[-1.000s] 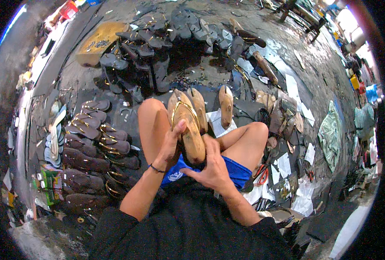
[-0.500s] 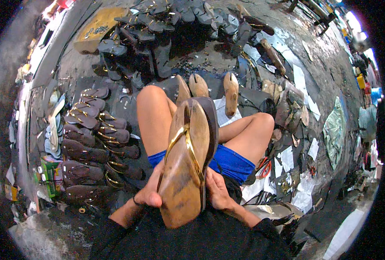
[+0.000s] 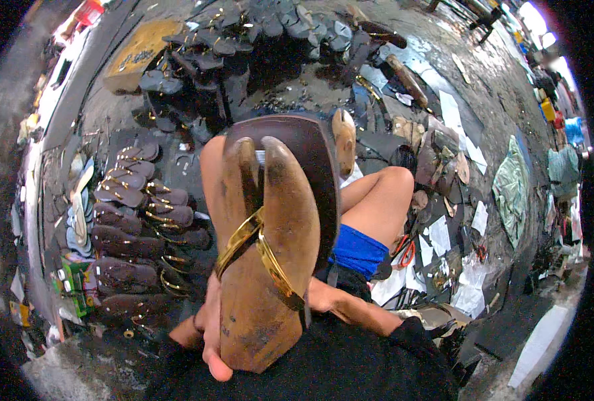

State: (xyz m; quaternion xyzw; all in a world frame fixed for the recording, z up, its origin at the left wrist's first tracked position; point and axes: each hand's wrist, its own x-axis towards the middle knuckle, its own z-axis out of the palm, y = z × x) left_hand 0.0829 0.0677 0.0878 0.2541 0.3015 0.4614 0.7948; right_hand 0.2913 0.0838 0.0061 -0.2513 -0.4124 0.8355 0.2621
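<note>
Left hand (image 3: 211,334): clamped on brown wooden foot-shaped last (image 3: 253,287), heel's left edge
Right hand (image 3: 320,295): behind it — grip hidden, cannot tell
Last: above lap, in shiny gold V-strap (image 3: 240,242)
Room: dark-brown sandal rows (image 3: 128,242) left — well apart

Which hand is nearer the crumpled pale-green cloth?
Right. The right hand, partly hidden behind the brown wooden last, is left of the cloth; the left hand is farther left.
</note>
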